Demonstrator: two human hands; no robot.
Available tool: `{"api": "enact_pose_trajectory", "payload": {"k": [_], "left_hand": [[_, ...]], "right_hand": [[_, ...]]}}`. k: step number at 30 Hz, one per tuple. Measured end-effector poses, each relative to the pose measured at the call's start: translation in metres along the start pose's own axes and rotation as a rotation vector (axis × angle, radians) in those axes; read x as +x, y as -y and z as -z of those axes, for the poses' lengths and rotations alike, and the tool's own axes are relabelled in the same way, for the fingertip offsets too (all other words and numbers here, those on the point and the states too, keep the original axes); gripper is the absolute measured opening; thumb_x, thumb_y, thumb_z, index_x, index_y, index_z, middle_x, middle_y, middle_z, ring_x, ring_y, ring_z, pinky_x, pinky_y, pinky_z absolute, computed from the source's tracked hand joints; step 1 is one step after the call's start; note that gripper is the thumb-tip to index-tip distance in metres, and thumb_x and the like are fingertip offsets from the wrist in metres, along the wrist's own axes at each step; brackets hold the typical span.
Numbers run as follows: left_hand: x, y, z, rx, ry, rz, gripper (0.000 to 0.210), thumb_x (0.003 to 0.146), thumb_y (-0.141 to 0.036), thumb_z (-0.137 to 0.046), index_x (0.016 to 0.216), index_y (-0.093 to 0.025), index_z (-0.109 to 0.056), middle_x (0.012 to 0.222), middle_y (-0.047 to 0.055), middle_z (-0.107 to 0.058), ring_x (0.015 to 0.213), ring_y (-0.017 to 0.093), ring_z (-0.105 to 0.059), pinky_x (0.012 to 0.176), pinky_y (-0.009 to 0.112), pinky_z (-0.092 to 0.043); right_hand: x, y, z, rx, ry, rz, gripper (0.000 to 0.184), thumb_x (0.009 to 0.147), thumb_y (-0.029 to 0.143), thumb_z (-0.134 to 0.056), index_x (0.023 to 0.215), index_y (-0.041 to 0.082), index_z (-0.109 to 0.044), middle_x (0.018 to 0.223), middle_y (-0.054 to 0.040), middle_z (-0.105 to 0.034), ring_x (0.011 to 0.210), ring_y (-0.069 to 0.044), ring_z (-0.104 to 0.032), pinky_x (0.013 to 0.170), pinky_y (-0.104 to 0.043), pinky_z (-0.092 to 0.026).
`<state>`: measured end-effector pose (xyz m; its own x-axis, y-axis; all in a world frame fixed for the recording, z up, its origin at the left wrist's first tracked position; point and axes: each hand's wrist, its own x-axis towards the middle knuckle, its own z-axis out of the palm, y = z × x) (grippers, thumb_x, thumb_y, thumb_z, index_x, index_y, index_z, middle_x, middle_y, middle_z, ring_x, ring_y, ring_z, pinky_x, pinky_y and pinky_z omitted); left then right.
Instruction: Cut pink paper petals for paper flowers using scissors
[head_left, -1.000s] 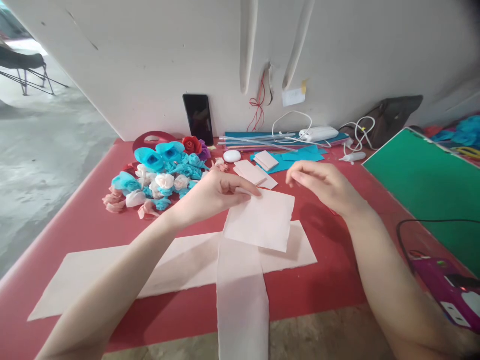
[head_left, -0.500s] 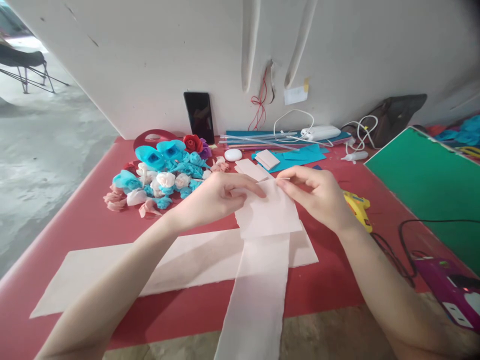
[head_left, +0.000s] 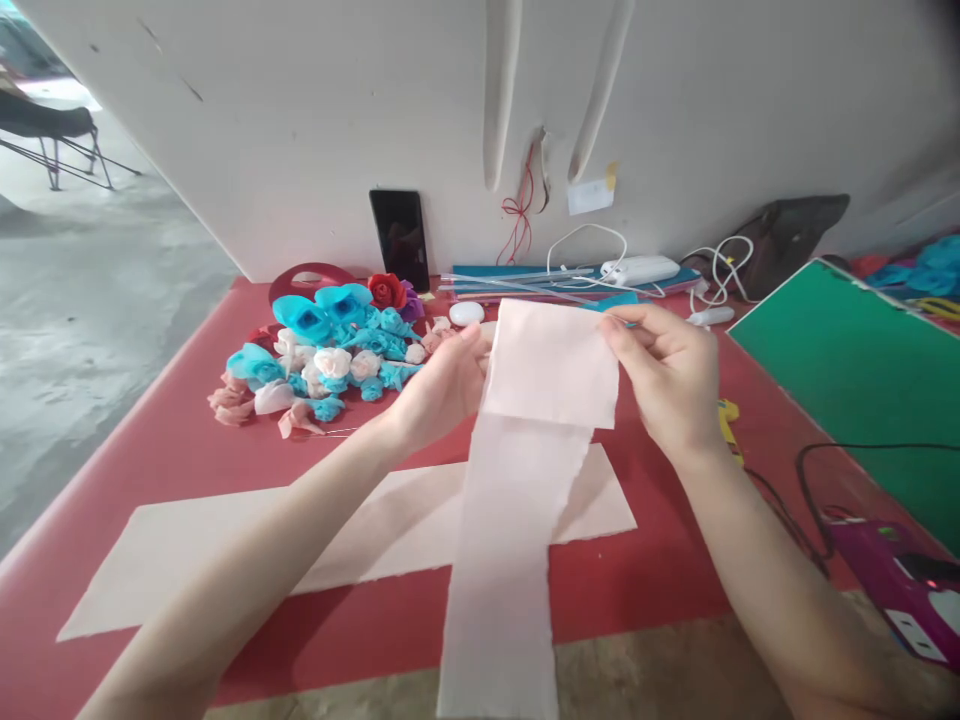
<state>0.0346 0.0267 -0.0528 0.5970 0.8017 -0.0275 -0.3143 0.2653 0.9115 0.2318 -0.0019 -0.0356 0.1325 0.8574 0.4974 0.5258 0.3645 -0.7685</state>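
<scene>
A long pale pink strip of crepe paper (head_left: 502, 550) is raised over the table, its upper end doubled over into a flat panel. My right hand (head_left: 667, 375) pinches the panel's upper right edge between thumb and fingers. At the left edge is my left hand (head_left: 446, 390), thumb raised and apart from the paper's front, with the other fingers partly hidden behind the strip. Beneath, a second pale pink strip (head_left: 202, 535) lies crosswise on the red table (head_left: 315, 655).
Handmade blue, white and pink paper flowers (head_left: 330, 350) are heaped at the left. A phone (head_left: 399, 238) leans on the wall. To the right are a partly hidden yellow glue gun (head_left: 729, 425), a green board (head_left: 862, 370) and a purple power strip (head_left: 892, 580) with cables.
The folded paper end has been lifted and now faces me, covering the small pink pieces behind. My left hand has moved left off the paper's front; my right hand has shifted right.
</scene>
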Motion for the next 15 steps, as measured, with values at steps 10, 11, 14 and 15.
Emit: {"api": "enact_pose_trajectory", "payload": {"k": [10, 11, 14, 15], "left_hand": [[-0.011, 0.015, -0.011, 0.123, -0.13, 0.077, 0.031, 0.062, -0.024, -0.076, 0.089, -0.014, -0.063, 0.088, 0.007, -0.071, 0.075, 0.021, -0.067, 0.065, 0.029, -0.053], [-0.011, 0.015, -0.012, 0.123, -0.141, 0.094, 0.029, 0.062, -0.025, -0.075, 0.087, -0.014, -0.063, 0.086, 0.006, -0.071, 0.072, 0.02, -0.067, 0.063, 0.028, -0.053], [-0.011, 0.014, -0.015, 0.116, -0.169, 0.146, 0.023, 0.064, -0.027, -0.074, 0.08, -0.014, -0.064, 0.075, 0.005, -0.071, 0.061, 0.017, -0.066, 0.056, 0.025, -0.052], [-0.011, 0.013, -0.016, 0.116, -0.176, 0.155, 0.022, 0.064, -0.027, -0.074, 0.077, -0.013, -0.063, 0.072, 0.004, -0.07, 0.059, 0.016, -0.065, 0.055, 0.024, -0.052]], "right_hand": [[-0.004, -0.008, -0.011, 0.107, -0.101, -0.108, 0.015, 0.082, 0.039, -0.052, 0.077, 0.025, -0.053, 0.054, 0.0025, -0.036, 0.048, -0.013, -0.036, 0.045, -0.028, -0.026], [-0.004, -0.008, -0.012, 0.107, -0.109, -0.113, 0.015, 0.082, 0.039, -0.051, 0.077, 0.025, -0.053, 0.056, 0.0022, -0.037, 0.048, -0.013, -0.037, 0.045, -0.028, -0.026], [-0.004, -0.01, -0.014, 0.128, -0.123, -0.102, 0.017, 0.082, 0.04, -0.05, 0.075, 0.024, -0.052, 0.061, 0.0005, -0.043, 0.055, -0.015, -0.045, 0.048, -0.027, -0.033], [-0.003, -0.011, -0.015, 0.155, -0.11, -0.097, 0.018, 0.083, 0.04, -0.049, 0.075, 0.024, -0.052, 0.064, -0.0002, -0.047, 0.059, -0.016, -0.048, 0.05, -0.027, -0.037]]}}
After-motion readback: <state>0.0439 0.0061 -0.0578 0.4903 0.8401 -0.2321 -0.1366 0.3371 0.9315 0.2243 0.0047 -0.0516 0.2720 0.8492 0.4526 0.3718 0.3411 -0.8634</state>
